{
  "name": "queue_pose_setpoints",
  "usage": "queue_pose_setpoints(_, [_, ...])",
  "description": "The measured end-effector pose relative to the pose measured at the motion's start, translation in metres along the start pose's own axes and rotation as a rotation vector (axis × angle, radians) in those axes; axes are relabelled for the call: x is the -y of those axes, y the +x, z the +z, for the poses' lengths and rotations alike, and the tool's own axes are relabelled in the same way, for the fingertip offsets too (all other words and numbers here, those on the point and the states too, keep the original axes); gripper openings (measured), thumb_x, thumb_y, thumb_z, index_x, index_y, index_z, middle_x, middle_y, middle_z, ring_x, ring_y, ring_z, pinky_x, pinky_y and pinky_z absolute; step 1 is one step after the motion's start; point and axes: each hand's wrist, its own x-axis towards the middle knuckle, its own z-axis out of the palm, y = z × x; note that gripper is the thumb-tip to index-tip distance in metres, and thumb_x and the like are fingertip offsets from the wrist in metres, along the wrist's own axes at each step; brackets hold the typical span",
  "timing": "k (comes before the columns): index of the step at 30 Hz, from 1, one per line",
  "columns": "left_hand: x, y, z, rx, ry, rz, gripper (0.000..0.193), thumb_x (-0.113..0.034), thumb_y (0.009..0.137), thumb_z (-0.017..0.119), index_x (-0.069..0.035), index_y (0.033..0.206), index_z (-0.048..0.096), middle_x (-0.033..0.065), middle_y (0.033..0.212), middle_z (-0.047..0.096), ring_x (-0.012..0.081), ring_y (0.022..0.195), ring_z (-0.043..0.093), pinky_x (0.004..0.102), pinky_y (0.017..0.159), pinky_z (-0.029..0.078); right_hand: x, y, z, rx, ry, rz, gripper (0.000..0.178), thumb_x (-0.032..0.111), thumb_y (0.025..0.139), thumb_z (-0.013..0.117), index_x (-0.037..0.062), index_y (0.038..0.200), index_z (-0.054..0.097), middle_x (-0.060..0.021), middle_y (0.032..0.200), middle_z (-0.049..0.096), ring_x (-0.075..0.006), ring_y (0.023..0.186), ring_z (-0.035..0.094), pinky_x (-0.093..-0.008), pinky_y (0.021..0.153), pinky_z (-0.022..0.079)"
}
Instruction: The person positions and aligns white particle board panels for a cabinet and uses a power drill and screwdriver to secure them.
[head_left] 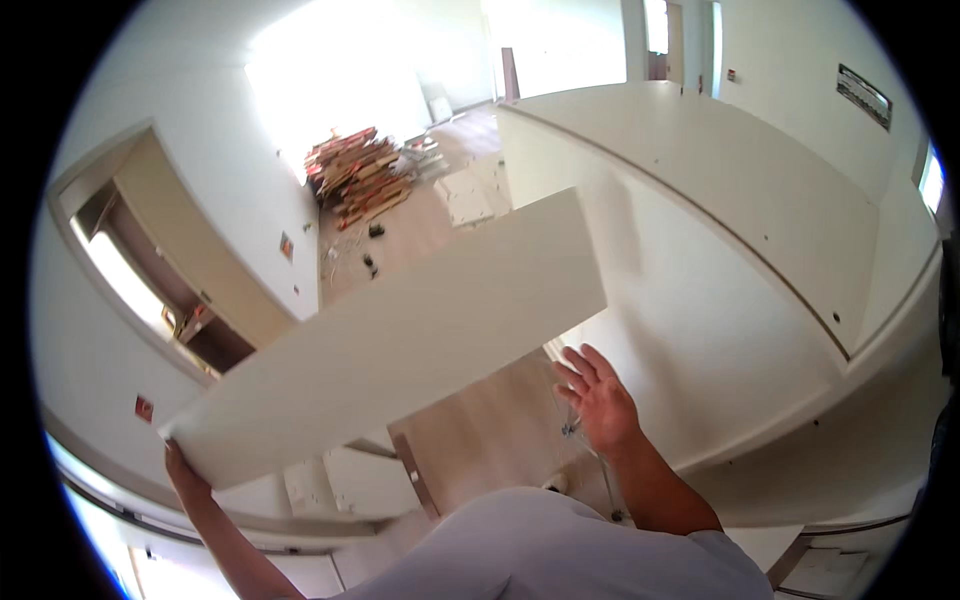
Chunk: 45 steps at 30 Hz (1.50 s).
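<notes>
A long white board (pixel 420 320) stretches in front of me, tilted so that its right end sits higher than its left. My left hand (pixel 184 470) grips its near-left end; most of those fingers are hidden behind the board. Just below the board's right end, my right hand (pixel 603 402) is raised with its fingers spread, holding nothing. The board's right end lies close to the side of a large white cabinet (pixel 700 290); I cannot tell whether they touch.
Stacked wood strips (pixel 358 175) lie on the far floor, with small dark tools (pixel 372 265) nearer. A doorway (pixel 150 260) opens at the left. White panels (pixel 350 485) stand low at the left. Behind my right hand is a thin metal stand (pixel 604 480). A flat panel (pixel 470 195) lies beyond the board.
</notes>
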Motion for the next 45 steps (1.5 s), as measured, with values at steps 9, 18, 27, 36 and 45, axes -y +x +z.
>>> queue_pose_setpoints(9, [0.226,0.042,0.068,0.046,-0.121,-0.447,0.060,-0.049,0.108,0.041,-0.001,0.141,0.055,0.0156,0.137,0.063,0.0322,0.123,0.061,0.0470,0.108,0.048,-0.006,0.099,0.017,-0.266,0.130,0.093,0.045,0.000,0.099,0.059,0.0013,0.141,0.045,-0.0112,0.128,0.062,-0.0227,0.114,0.062,-0.0393,0.097,0.051])
queue_pose_setpoints(18, [0.365,0.229,0.261,0.567,-0.045,-0.729,0.053,-0.043,0.109,0.044,0.001,0.131,0.061,0.0131,0.125,0.070,0.0267,0.114,0.067,0.0428,0.099,0.053,0.076,0.160,0.097,0.083,-0.903,-0.531,0.103,0.038,0.083,0.086,0.0069,0.161,0.026,-0.0195,0.154,0.043,-0.0312,0.143,0.040,-0.0455,0.114,0.038])
queue_pose_setpoints(27, [0.391,0.335,0.508,1.475,0.171,-0.831,0.051,-0.034,0.105,0.052,0.003,0.141,0.053,0.0170,0.131,0.066,0.0248,0.113,0.067,0.0394,0.094,0.055,0.136,0.208,0.167,-0.326,-1.576,-1.289,0.081,0.051,0.075,0.085,0.0023,0.129,0.050,-0.0119,0.115,0.054,-0.0244,0.102,0.049,-0.0369,0.085,0.044])
queue_pose_setpoints(36, [0.420,0.362,0.609,2.045,-0.465,-1.739,0.083,-0.049,0.101,0.042,0.008,0.157,0.021,0.0531,0.143,0.034,0.0588,0.103,0.066,0.0550,0.085,0.061,0.217,0.223,0.278,-1.361,-2.097,-0.693,0.058,0.056,0.092,0.071,-0.0010,0.083,0.068,-0.0065,0.064,0.057,-0.0161,0.061,0.056,-0.0325,0.060,0.048])
queue_pose_setpoints(45, [0.295,0.365,0.659,1.875,-0.504,-0.391,0.101,-0.046,0.091,0.074,-0.003,0.164,0.018,0.0205,0.152,0.047,0.0315,0.118,0.064,0.0467,0.098,0.055,0.227,0.180,0.323,-0.661,-1.474,-0.962,0.053,0.050,0.099,0.063,0.0018,0.121,0.070,-0.0118,0.112,0.071,-0.0216,0.105,0.065,-0.0347,0.095,0.049])
